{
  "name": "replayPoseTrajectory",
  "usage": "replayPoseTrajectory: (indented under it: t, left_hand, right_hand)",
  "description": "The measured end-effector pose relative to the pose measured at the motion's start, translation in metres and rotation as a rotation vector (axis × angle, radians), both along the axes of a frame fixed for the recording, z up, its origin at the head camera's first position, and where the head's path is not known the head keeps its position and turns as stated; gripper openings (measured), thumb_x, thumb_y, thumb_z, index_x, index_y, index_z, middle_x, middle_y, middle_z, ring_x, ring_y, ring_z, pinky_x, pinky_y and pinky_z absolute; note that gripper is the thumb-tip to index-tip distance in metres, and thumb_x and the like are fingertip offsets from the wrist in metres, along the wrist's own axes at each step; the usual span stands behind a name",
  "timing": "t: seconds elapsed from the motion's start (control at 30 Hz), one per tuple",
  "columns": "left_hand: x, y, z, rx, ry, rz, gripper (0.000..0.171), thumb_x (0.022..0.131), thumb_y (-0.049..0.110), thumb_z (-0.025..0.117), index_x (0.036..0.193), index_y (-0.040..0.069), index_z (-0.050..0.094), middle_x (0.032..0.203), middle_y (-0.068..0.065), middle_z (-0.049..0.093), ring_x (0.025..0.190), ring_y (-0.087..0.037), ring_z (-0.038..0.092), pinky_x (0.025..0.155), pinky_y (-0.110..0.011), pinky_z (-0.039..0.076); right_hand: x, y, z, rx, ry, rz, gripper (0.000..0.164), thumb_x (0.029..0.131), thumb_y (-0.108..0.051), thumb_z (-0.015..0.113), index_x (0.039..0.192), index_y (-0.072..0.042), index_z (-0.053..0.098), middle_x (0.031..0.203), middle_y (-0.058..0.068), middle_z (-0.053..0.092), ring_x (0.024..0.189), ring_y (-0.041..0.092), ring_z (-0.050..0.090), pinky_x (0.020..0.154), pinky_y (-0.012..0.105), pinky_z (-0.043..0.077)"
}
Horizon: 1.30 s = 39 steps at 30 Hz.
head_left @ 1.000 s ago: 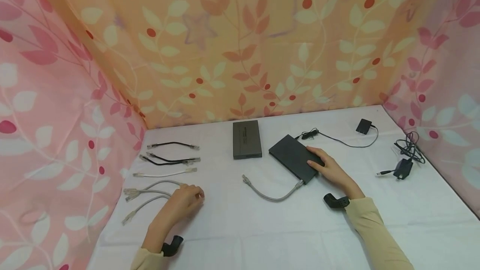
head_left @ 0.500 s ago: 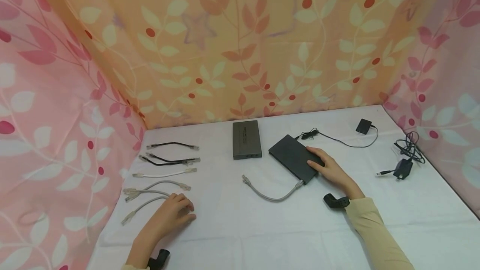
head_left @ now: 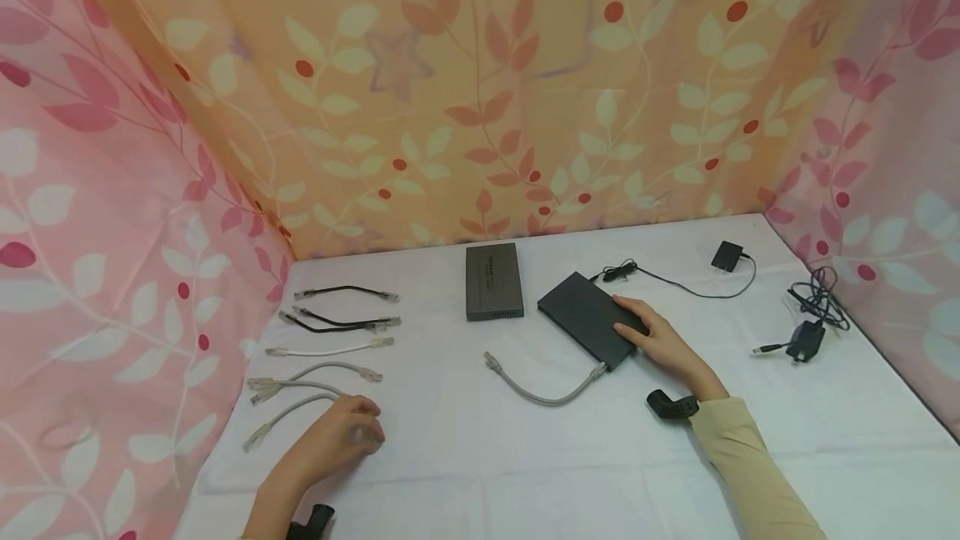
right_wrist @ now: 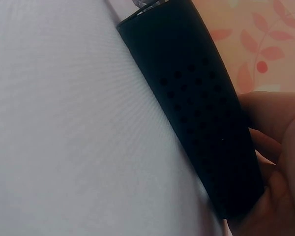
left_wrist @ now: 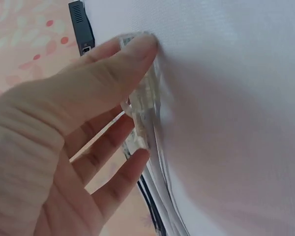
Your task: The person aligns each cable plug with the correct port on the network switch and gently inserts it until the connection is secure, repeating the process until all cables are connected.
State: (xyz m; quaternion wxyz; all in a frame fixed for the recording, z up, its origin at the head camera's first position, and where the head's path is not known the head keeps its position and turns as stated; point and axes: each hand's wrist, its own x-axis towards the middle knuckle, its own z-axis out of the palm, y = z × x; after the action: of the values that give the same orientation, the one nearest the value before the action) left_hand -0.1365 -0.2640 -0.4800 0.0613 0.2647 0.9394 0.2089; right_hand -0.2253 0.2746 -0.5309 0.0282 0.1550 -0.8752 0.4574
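Observation:
In the head view my left hand (head_left: 330, 444) is at the right ends of the short grey network cables (head_left: 288, 412). The left wrist view shows its thumb and a fingertip pinching a clear plug (left_wrist: 147, 93) on a grey cable. The other fingers are spread behind it. My right hand (head_left: 663, 348) holds the near right end of a black network switch (head_left: 585, 317), which lies at an angle on the table. Its vented side (right_wrist: 196, 103) fills much of the right wrist view. A grey network cable (head_left: 551, 401) is plugged into the switch's near corner; its other plug lies loose.
A dark grey network switch (head_left: 494, 282) stands behind, left of the black one. Black cables (head_left: 345, 325) and a white cable (head_left: 330, 350) lie at the left. A power adapter (head_left: 727, 256) is wired to the black switch. Another adapter (head_left: 806, 340) with coiled cord lies far right.
My left hand has drawn back toward the lower left, opened its fingers over the grey cables, then brought thumb and finger together on a plug. My right hand has stayed on the black switch.

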Motion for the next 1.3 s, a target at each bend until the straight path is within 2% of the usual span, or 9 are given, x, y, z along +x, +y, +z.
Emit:
replayPoseTrajectory:
  t: [0.1,0.2,0.33,0.4,0.57,0.67,0.93,1.17,1.3]
  left_hand:
    - [-0.002,0.002,-0.002,-0.019,0.081,-0.015,0.019,0.071,0.016,0.078,0.078,0.031,0.067,0.104,0.006,0.06,0.099,-0.016,0.052,0.085,-0.041,0.045]
    - [-0.004,0.002,-0.003,-0.018,0.198,-0.022,0.02,0.071,0.013,0.077,0.081,0.027,0.067,0.101,0.009,0.062,0.097,-0.013,0.055,0.084,-0.039,0.046]
    - [-0.008,0.003,-0.003,0.054,0.362,-0.022,0.022,0.073,0.007,0.076,0.089,0.021,0.067,0.095,0.011,0.064,0.093,-0.011,0.058,0.08,-0.035,0.047]
    - [-0.011,0.003,-0.003,0.089,0.407,-0.014,0.023,0.075,0.006,0.074,0.093,0.018,0.067,0.094,0.011,0.065,0.091,-0.011,0.06,0.079,-0.034,0.047]
    - [-0.015,0.004,0.0,0.093,0.412,0.03,0.03,0.078,0.009,0.073,0.106,0.013,0.066,0.1,0.005,0.067,0.092,-0.014,0.062,0.08,-0.036,0.048]
    - [-0.015,0.004,0.0,0.081,0.417,0.043,0.027,0.08,0.009,0.071,0.106,0.013,0.067,0.103,0.004,0.066,0.094,-0.016,0.062,0.081,-0.037,0.048]
    - [-0.021,0.003,0.004,0.06,0.525,0.042,0.028,0.081,0.003,0.066,0.107,0.013,0.064,0.092,0.006,0.06,0.086,-0.018,0.06,0.078,-0.043,0.047]
    - [-0.027,0.007,0.006,0.093,0.568,-0.004,0.035,0.078,0.002,0.069,0.109,0.015,0.064,0.086,0.011,0.053,0.075,-0.008,0.053,0.066,-0.032,0.045]
    - [-0.032,0.012,0.008,0.109,0.58,-0.034,0.037,0.077,0.0,0.069,0.11,0.015,0.063,0.085,0.01,0.05,0.075,-0.007,0.048,0.064,-0.028,0.041]
  right_hand:
    - [0.001,0.0,0.0,-0.007,-0.022,0.0,0.056,0.093,-0.026,0.057,0.141,-0.007,0.036,0.143,0.019,0.034,0.134,0.039,0.026,0.106,0.056,0.021]
    - [0.002,-0.001,0.001,-0.011,-0.053,0.01,0.058,0.093,-0.027,0.057,0.142,-0.006,0.035,0.145,0.019,0.032,0.135,0.041,0.024,0.106,0.059,0.019]
    - [0.003,-0.001,0.001,-0.003,-0.07,0.009,0.058,0.093,-0.027,0.057,0.142,-0.006,0.034,0.145,0.02,0.031,0.135,0.041,0.023,0.106,0.06,0.019]
    - [0.004,0.0,0.001,-0.003,-0.076,0.005,0.058,0.093,-0.028,0.056,0.142,-0.007,0.034,0.146,0.019,0.031,0.136,0.041,0.022,0.106,0.059,0.018]
    - [0.004,0.001,-0.001,-0.009,-0.077,0.0,0.058,0.093,-0.029,0.056,0.142,-0.008,0.035,0.146,0.019,0.031,0.136,0.04,0.022,0.106,0.059,0.018]
    - [0.005,0.0,-0.001,-0.004,-0.077,0.003,0.058,0.093,-0.03,0.057,0.142,-0.008,0.035,0.146,0.018,0.031,0.136,0.04,0.023,0.106,0.059,0.018]
    - [0.005,-0.001,-0.001,-0.004,-0.09,-0.002,0.059,0.093,-0.031,0.057,0.142,-0.009,0.035,0.146,0.017,0.031,0.136,0.04,0.022,0.106,0.059,0.018]
    - [0.004,0.0,0.0,-0.01,-0.088,-0.005,0.058,0.093,-0.03,0.057,0.142,-0.009,0.035,0.146,0.018,0.032,0.136,0.039,0.023,0.107,0.059,0.018]
    - [0.001,-0.001,0.003,0.001,-0.079,-0.008,0.058,0.093,-0.03,0.056,0.143,-0.01,0.034,0.146,0.018,0.031,0.136,0.04,0.022,0.107,0.059,0.018]
